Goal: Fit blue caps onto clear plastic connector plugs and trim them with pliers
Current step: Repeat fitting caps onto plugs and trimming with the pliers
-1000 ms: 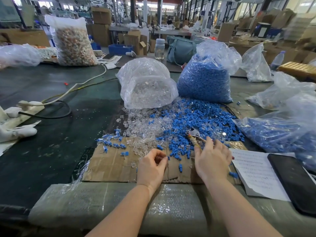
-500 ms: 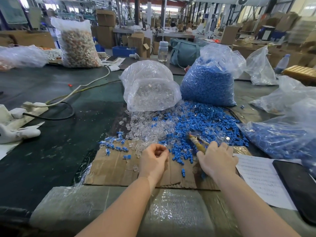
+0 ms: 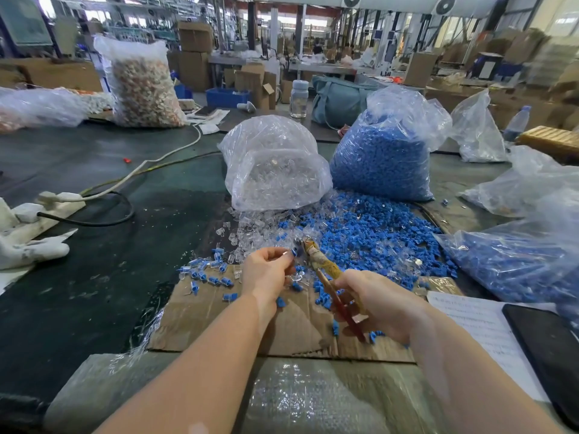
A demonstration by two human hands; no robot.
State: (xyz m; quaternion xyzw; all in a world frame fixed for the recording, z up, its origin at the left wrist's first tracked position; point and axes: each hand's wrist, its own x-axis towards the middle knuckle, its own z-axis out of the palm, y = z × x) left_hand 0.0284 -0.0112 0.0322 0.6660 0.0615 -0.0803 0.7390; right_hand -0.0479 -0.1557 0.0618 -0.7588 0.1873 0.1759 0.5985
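Note:
My left hand (image 3: 268, 274) pinches a clear plug with a blue cap (image 3: 293, 252) above the cardboard sheet (image 3: 219, 321). My right hand (image 3: 376, 303) grips the handles of the pliers (image 3: 322, 264), whose jaws sit right at the capped plug. Behind them lie a heap of loose blue caps (image 3: 369, 233) and a scatter of clear plugs (image 3: 250, 228). A small group of capped plugs (image 3: 206, 272) lies to the left on the cardboard edge.
A bag of clear plugs (image 3: 275, 170) and a bag of blue caps (image 3: 385, 158) stand behind the heaps. Another bag of blue parts (image 3: 513, 258), a paper sheet (image 3: 479, 327) and a black phone (image 3: 548, 349) lie right. Cables and a white glove (image 3: 28, 249) lie left.
Both hands have lifted off the cardboard. My right hand raised the pliers and brought the jaws to the capped plug held up by my left hand.

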